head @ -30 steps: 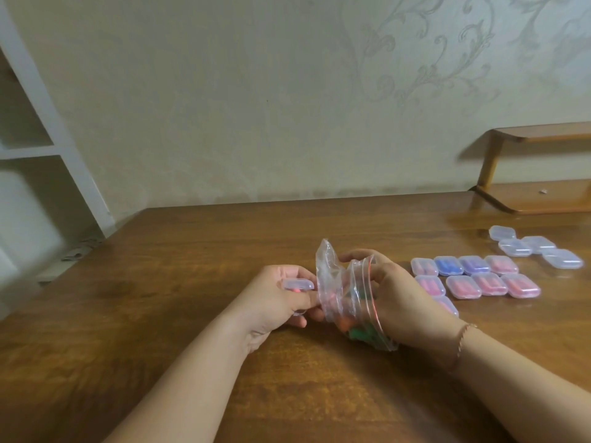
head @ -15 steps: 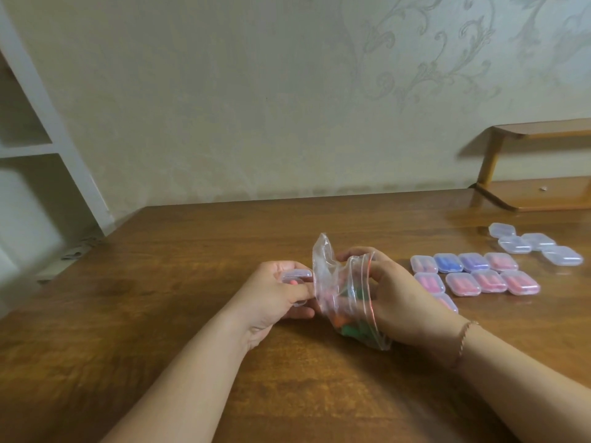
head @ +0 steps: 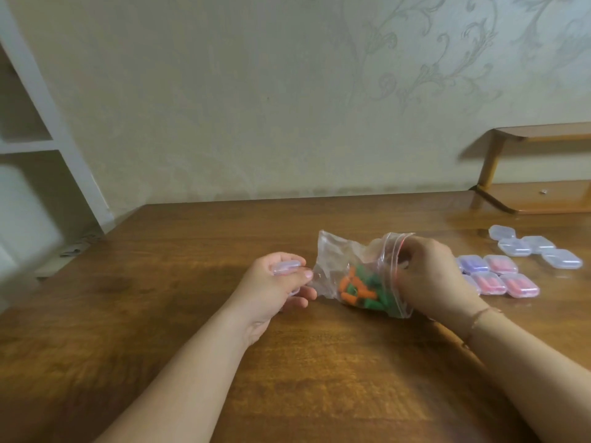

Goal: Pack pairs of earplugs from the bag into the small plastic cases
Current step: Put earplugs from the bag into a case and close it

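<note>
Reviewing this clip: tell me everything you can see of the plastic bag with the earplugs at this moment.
The plastic bag is clear, thin and crinkled, with a red zip strip along its mouth. It lies on its side on the wooden table, mouth to the right, where the right hand grips the zip edge. The left hand, which also holds a small clear case, pinches its left side. Orange and green earplugs are heaped in its lower part; their count cannot be told.

My left hand [head: 275, 284]: fingers curled, thumb pressed forward, forearm stretched along lower left. My right hand [head: 430, 276]: knuckles up, fingers pinched closed, wrist bent, forearm from lower right.
</note>
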A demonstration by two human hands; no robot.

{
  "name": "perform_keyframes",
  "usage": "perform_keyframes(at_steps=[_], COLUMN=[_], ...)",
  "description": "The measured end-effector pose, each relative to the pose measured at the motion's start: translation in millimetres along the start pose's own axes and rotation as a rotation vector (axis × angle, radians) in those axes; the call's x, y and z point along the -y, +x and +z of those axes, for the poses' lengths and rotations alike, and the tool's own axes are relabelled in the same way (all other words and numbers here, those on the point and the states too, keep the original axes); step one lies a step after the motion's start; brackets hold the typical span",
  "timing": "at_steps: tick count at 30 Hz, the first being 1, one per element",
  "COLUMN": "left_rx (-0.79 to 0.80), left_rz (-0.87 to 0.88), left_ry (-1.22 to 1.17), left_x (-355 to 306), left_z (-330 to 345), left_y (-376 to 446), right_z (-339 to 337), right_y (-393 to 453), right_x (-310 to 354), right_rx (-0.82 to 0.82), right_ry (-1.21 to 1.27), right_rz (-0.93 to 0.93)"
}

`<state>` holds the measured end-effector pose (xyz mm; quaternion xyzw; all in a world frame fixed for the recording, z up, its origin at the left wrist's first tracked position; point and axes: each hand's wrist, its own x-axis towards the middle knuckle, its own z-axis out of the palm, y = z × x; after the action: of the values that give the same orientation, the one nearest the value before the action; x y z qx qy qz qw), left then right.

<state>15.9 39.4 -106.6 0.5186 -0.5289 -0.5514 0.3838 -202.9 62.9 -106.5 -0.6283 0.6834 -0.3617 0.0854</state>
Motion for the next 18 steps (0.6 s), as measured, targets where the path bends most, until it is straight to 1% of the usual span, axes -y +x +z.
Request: perform_keyframes(at_steps=[2, 4, 6, 8, 10, 11, 12, 14, 15, 16, 18], left_rx=[-0.037, -0.038, 0.026, 0.123, 0.217, 0.261, 0.306, 0.383, 0.409, 0.429, 0.473], left_rz=[-0.009, -0.032, -0.076, -0.131, -0.177, -0.191, -0.197, -0.203, -0.205, -0.212, -0.224], left_ry=[-0.078, -0.185, -0.302, -0.418, -0.515, -0.553, -0.587, -0.670, -0.717, -0.761, -0.819], left_x=[-1, -3, -5, -8, -11, -12, -14, -17, -17, -17, -16], left_z=[-2, -5, -7, -6, -4, -3, -1, 3, 5, 7, 12], left_y=[1, 0, -3, -8, -13, -16, -19, -25, -28, -30, -33], right_z=[3, 1, -9, -28, -54, -67, -79, -94, -96, -95, -84], right_y=[2, 2, 1, -1, -2, -2, -3, -4, -6, -10, -19], right_x=[2, 4, 5, 3, 2, 1, 1, 0, 3, 8, 25], right_rx=[-0.039, -0.021, 0.056, 0.154, 0.246, 0.263, 0.242, 0.100, 0.039, 0.020, 0.093], right_ry=[-0.027, -0.083, -0.118, -0.145, -0.168, -0.187, -0.202, -0.200, -0.152, -0.066, 0.134], right_rz=[-0.008, -0.033, -0.060, -0.083, -0.057, -0.040, -0.033, -0.089, -0.133, -0.178, -0.262])
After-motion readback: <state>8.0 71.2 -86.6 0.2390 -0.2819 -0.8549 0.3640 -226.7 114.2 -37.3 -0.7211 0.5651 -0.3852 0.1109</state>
